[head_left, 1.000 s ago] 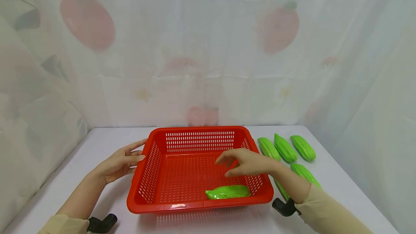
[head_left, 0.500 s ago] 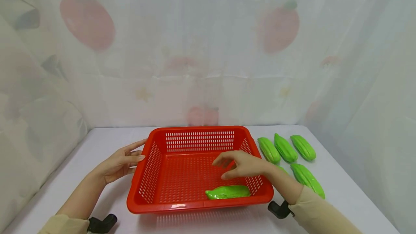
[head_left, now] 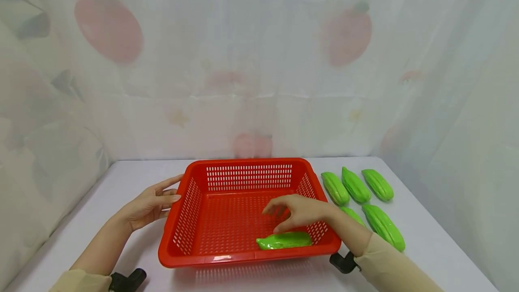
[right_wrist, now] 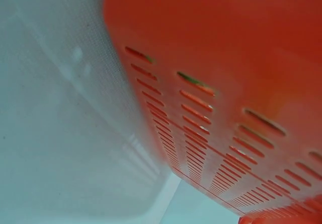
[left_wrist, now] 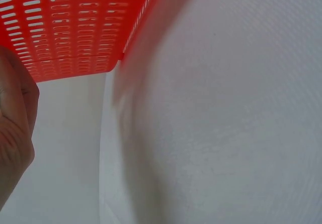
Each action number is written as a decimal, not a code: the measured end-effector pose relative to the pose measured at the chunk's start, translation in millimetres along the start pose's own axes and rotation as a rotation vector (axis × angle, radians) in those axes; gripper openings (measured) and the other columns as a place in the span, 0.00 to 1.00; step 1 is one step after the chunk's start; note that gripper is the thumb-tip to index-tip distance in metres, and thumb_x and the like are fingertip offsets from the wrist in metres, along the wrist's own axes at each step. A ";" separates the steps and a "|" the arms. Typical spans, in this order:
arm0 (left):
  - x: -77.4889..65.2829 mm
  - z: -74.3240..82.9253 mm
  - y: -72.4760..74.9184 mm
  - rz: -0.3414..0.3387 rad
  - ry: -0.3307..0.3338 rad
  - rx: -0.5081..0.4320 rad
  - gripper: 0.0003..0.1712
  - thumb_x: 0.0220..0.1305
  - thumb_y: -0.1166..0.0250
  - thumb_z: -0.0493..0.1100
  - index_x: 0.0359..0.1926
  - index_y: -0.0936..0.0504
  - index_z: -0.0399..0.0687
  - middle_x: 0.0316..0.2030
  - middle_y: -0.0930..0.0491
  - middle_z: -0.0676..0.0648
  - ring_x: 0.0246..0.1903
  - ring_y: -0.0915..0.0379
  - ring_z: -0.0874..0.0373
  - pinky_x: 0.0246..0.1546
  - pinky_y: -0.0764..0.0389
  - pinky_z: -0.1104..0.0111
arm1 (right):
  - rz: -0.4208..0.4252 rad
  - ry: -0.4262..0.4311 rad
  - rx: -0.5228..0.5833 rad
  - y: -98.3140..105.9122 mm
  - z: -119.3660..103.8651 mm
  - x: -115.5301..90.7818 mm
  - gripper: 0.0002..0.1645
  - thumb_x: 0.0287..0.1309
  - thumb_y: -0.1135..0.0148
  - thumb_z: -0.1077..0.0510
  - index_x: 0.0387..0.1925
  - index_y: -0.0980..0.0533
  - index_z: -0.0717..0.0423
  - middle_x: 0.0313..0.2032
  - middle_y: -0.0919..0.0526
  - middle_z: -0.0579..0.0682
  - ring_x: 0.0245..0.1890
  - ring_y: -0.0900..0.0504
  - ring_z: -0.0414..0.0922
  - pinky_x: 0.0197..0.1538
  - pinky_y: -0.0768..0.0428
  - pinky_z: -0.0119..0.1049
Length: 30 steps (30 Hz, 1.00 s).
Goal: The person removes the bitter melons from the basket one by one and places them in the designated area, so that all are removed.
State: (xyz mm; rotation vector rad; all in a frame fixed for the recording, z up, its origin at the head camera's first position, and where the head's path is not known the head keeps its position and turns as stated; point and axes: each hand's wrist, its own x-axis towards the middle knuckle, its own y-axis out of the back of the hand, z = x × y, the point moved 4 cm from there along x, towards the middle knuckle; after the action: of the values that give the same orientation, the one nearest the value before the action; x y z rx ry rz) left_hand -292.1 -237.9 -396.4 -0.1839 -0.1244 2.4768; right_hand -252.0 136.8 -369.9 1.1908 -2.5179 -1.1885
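A red perforated plastic basket [head_left: 227, 259] stands in the middle of the table in the head view. My left hand [head_left: 147, 204] holds its left rim, thumb on the rim and other fingers against the outer wall; the left wrist view shows part of that hand [left_wrist: 12, 118] beside the wall. Inside, near the front right corner, lies one glossy green ridged gourd [head_left: 285, 241]. Just above it hovers my right hand [head_left: 298, 212], fingers loosely bent and holding nothing; whether the thumb touches the gourd I cannot tell. The right wrist view shows only the basket's outer wall [right_wrist: 216, 48].
Several more green gourds [head_left: 383, 226] lie on the white table [head_left: 430, 247] to the right of the basket, one partly behind my right forearm. A pale curtain [head_left: 259, 80] with fruit prints closes off the back and sides. Black wrist mounts [head_left: 343, 262] hang under both wrists.
My right hand has come down and slightly left inside the basket, closer to the gourd there. My left hand and the basket have stayed in place.
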 end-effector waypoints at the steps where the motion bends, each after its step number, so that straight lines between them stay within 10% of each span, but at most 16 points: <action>1: -0.1 0.0 -0.3 0.000 0.001 -0.001 0.39 0.75 0.50 0.38 0.79 0.58 0.53 0.51 0.18 0.57 0.48 0.17 0.62 0.50 0.15 0.62 | -0.007 -0.007 -0.008 -0.7 0.3 0.0 0.27 0.55 0.30 0.51 0.58 0.23 0.49 0.56 0.18 0.50 0.54 0.21 0.49 0.54 0.19 0.37; 30: -0.1 -1.2 1.1 0.021 -0.002 0.008 0.37 0.75 0.50 0.38 0.79 0.54 0.57 0.51 0.17 0.58 0.47 0.17 0.63 0.49 0.14 0.62 | -0.146 -0.016 -0.041 -7.7 2.1 -0.6 0.32 0.46 0.25 0.56 0.56 0.22 0.45 0.52 0.17 0.44 0.50 0.19 0.40 0.54 0.20 0.32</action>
State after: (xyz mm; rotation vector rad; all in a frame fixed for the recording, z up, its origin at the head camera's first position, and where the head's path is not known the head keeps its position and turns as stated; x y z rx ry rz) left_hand -292.6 -238.8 -397.8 -0.1799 -0.1140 2.4977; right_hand -247.7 135.4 -376.6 1.3806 -2.4414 -1.2797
